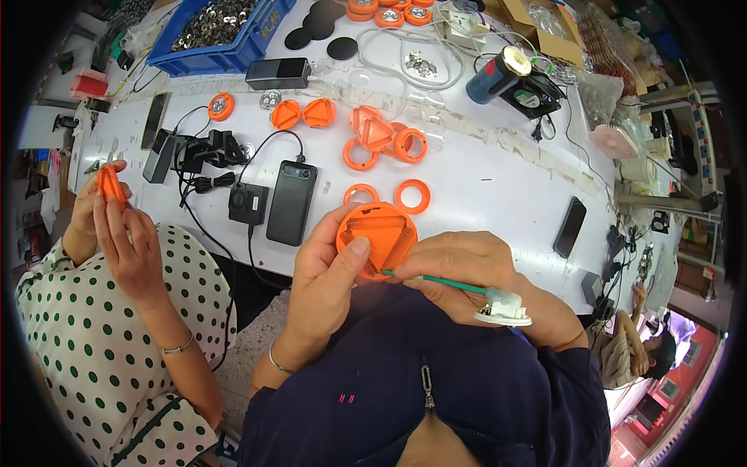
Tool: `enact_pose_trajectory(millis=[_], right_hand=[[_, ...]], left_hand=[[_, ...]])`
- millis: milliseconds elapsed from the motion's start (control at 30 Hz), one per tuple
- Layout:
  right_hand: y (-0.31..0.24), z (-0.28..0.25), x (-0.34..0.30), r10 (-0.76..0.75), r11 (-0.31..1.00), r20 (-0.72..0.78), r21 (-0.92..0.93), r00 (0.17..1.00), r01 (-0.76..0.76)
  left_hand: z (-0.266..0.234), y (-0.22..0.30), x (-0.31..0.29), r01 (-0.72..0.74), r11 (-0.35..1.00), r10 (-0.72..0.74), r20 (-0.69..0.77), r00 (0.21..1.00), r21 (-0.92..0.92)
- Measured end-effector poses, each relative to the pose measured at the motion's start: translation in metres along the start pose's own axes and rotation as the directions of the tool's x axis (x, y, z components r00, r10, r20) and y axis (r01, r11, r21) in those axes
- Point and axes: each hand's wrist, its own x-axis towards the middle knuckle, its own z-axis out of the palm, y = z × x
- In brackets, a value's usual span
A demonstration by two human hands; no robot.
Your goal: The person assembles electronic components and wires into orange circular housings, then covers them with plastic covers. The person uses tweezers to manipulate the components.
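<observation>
In front of my chest, my left hand (331,272) grips a round orange plastic housing (379,237) by its left side, thumb over the rim. The housing's open face, with a triangular recess, is toward me. My right hand (463,261) closes around a thin green rod (451,283), its tip at the housing's lower inner edge. A white round part (504,310) with a cloudy top sits by the rod's other end; whether it is fixed to the rod I cannot tell. Just beyond the housing lie two orange rings (412,196).
More orange rings and triangular-recess pieces (376,134) lie farther back. Nearby are a black power bank (292,202), an adapter with cables (248,204) and a phone (570,227). A blue bin (249,47) of metal parts stands far left. Beside me, a co-worker's hands hold orange pieces (111,185).
</observation>
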Motion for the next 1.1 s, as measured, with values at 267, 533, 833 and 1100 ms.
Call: enact_pose_trajectory(millis=[267,533,833,1100], right_hand=[[0.011,-0.003,0.006,-0.077,0.997,0.103,-0.004,0.992,0.077],[0.015,-0.005,0.010,-0.028,0.995,0.184,0.095,0.983,0.010],[0.002,0.000,0.014,0.122,0.985,0.147,0.106,0.982,-0.139],[0.002,-0.002,0.015,0.164,0.984,0.150,0.045,0.975,-0.172]], left_hand=[[-0.005,-0.006,-0.001,-0.020,0.996,0.021,-0.002,1.000,0.086],[-0.006,-0.006,0.000,-0.006,0.993,0.005,0.007,1.000,0.118],[-0.007,-0.006,0.003,0.019,0.985,-0.019,0.003,1.000,0.172],[-0.003,-0.004,0.005,0.009,0.991,-0.008,-0.004,1.000,0.137]])
